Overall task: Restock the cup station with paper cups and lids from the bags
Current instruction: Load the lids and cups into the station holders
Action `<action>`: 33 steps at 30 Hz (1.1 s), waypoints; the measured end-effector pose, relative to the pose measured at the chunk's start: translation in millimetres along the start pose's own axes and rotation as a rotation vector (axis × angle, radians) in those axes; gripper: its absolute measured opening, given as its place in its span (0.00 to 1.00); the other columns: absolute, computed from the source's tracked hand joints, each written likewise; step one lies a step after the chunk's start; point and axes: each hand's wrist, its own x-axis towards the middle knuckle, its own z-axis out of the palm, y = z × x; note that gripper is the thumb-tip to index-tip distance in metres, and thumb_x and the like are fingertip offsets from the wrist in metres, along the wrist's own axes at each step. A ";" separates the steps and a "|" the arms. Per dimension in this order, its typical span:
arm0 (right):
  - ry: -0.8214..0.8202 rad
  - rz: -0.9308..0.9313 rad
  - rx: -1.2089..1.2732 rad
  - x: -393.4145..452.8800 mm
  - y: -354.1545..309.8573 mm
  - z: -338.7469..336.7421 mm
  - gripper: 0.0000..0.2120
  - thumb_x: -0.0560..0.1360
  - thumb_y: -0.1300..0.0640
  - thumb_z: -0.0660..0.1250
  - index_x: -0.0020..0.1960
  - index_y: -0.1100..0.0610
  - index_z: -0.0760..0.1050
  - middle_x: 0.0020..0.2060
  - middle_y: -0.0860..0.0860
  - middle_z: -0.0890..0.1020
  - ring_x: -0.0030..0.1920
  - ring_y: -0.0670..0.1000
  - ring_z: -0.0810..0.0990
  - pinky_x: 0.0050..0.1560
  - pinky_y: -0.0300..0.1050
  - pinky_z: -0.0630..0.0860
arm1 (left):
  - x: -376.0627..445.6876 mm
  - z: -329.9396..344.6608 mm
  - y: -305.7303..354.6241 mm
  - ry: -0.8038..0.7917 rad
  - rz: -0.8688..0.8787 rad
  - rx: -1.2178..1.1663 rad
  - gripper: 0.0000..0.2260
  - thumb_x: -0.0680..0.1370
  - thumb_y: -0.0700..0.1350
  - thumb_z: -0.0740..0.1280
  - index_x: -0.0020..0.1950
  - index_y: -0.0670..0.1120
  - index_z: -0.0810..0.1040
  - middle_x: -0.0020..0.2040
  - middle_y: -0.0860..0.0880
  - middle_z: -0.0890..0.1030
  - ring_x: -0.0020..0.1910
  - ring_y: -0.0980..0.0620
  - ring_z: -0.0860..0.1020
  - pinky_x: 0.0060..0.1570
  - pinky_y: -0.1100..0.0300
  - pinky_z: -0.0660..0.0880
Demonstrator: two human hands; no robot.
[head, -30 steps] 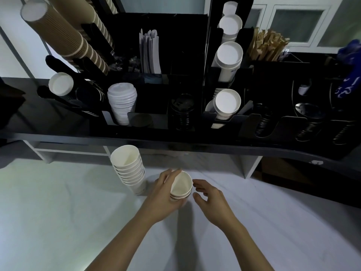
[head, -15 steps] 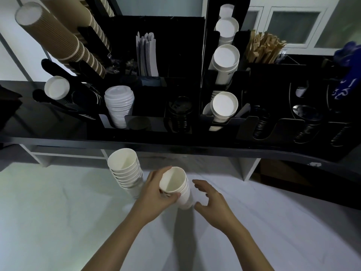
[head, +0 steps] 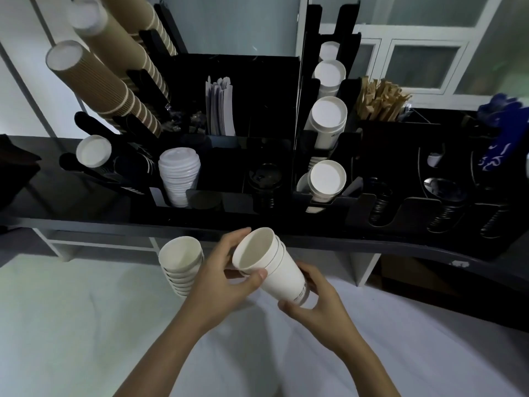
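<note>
hands (head: pixel 220 285) (head: pixel 320 308), two, round three nested cups (head: pixel 274 270)

White nested paper cups (head: pixel 274 265), brown ribbed cup sleeves (head: pixel 106 87) with cream rims, black organiser (head: pixel 252 81), white lids (head: pixel 179 179).

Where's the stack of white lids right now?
Head view, left of centre: the white lids stand in the black organizer on the counter, left of the black lids, beyond the left hand.

1. Dim, cool, bluish light throughout.
2. The window (head: pixel 420 64) at the upper right is the brightest area.
3. The black organizer (head: pixel 246 179) loses detail in shadow.
4. Wide-angle bending at the edges.
</note>
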 end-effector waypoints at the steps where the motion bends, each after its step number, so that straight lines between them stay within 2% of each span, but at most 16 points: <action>1: 0.015 -0.019 0.015 0.1 -6.7 -3.3 0.32 0.70 0.53 0.80 0.67 0.35 0.70 0.61 0.30 0.75 0.64 0.36 0.73 0.55 0.34 0.78 | 1.9 -2.2 8.8 0.002 0.015 -0.004 0.31 0.74 0.46 0.79 0.72 0.60 0.70 0.65 0.61 0.79 0.63 0.54 0.80 0.59 0.58 0.79; 7: 0.129 -0.137 0.159 -4.0 -47.1 -21.8 0.34 0.69 0.60 0.81 0.69 0.41 0.73 0.63 0.39 0.79 0.64 0.44 0.78 0.58 0.40 0.79 | 14.3 -12.7 61.3 0.007 0.119 0.001 0.28 0.73 0.57 0.72 0.72 0.62 0.69 0.64 0.67 0.78 0.62 0.63 0.79 0.57 0.65 0.78; 9: 0.168 -0.182 0.218 -5.7 -58.1 -27.2 0.34 0.69 0.61 0.81 0.69 0.43 0.73 0.64 0.43 0.79 0.64 0.47 0.79 0.58 0.43 0.80 | 19.9 -14.8 74.9 0.016 0.171 0.040 0.25 0.76 0.61 0.71 0.72 0.63 0.69 0.64 0.67 0.77 0.62 0.64 0.78 0.55 0.68 0.77; 11: 0.216 -0.233 0.240 -6.3 -69.3 -31.9 0.34 0.68 0.60 0.83 0.69 0.43 0.73 0.64 0.45 0.79 0.63 0.50 0.79 0.56 0.49 0.82 | 26.6 -16.3 84.4 0.036 0.236 0.098 0.24 0.78 0.62 0.67 0.73 0.64 0.69 0.66 0.64 0.76 0.66 0.63 0.76 0.58 0.68 0.75; 13: 0.289 -0.297 0.239 -6.9 -81.1 -36.3 0.34 0.66 0.54 0.83 0.68 0.42 0.73 0.64 0.45 0.79 0.63 0.51 0.80 0.56 0.50 0.82 | 33.3 -16.6 92.6 0.063 0.315 0.154 0.23 0.80 0.59 0.65 0.75 0.62 0.69 0.69 0.63 0.74 0.71 0.61 0.72 0.63 0.68 0.71; 16: 0.407 -0.365 0.261 -6.3 -98.0 -44.4 0.35 0.62 0.47 0.80 0.67 0.41 0.73 0.64 0.46 0.79 0.62 0.52 0.81 0.55 0.54 0.83 | 43.4 -14.5 110.6 0.105 0.450 0.181 0.21 0.83 0.53 0.65 0.75 0.59 0.69 0.71 0.60 0.73 0.73 0.56 0.71 0.65 0.65 0.72; 18: 0.463 -0.405 0.283 -3.2 -107.6 -52.3 0.36 0.61 0.49 0.81 0.67 0.42 0.74 0.64 0.48 0.79 0.62 0.54 0.81 0.55 0.60 0.82 | 50.8 -12.3 124.8 0.148 0.556 0.208 0.19 0.84 0.49 0.66 0.75 0.55 0.71 0.71 0.57 0.72 0.73 0.52 0.71 0.66 0.59 0.74; 20: 0.498 -0.442 0.279 1.7 -119.5 -61.5 0.36 0.64 0.56 0.84 0.68 0.43 0.74 0.64 0.48 0.78 0.62 0.54 0.81 0.53 0.63 0.82 | 59.2 -9.7 139.4 0.191 0.632 0.256 0.18 0.84 0.47 0.65 0.74 0.55 0.72 0.72 0.55 0.71 0.74 0.51 0.70 0.67 0.54 0.74; 22: 0.534 -0.491 0.240 7.5 -134.5 -72.0 0.35 0.65 0.57 0.83 0.68 0.45 0.74 0.64 0.47 0.78 0.63 0.53 0.80 0.52 0.62 0.82 | 68.4 -6.9 153.2 0.235 0.683 0.288 0.17 0.85 0.46 0.65 0.73 0.56 0.74 0.73 0.54 0.70 0.73 0.54 0.70 0.69 0.60 0.71; 25: 0.603 -0.557 0.180 18.3 -157.8 -87.4 0.34 0.64 0.51 0.79 0.69 0.47 0.73 0.64 0.46 0.76 0.66 0.52 0.78 0.56 0.59 0.81 | 83.4 -2.2 171.7 0.312 0.744 0.317 0.16 0.84 0.43 0.64 0.71 0.53 0.77 0.73 0.50 0.70 0.73 0.55 0.70 0.69 0.69 0.66; 30: 0.638 -0.587 0.162 44.8 -180.6 -109.6 0.35 0.67 0.56 0.80 0.69 0.43 0.71 0.66 0.47 0.75 0.66 0.53 0.77 0.57 0.61 0.81 | 111.2 2.3 193.3 0.325 0.807 0.336 0.17 0.84 0.39 0.62 0.71 0.50 0.78 0.72 0.49 0.71 0.72 0.53 0.70 0.68 0.70 0.66; 33: 0.659 -0.621 0.130 63.4 -194.2 -122.3 0.36 0.67 0.57 0.81 0.70 0.44 0.70 0.67 0.46 0.75 0.68 0.52 0.76 0.59 0.59 0.80 | 130.7 0.1 200.7 0.290 0.822 0.363 0.20 0.84 0.36 0.61 0.74 0.50 0.75 0.76 0.50 0.68 0.74 0.52 0.68 0.72 0.65 0.65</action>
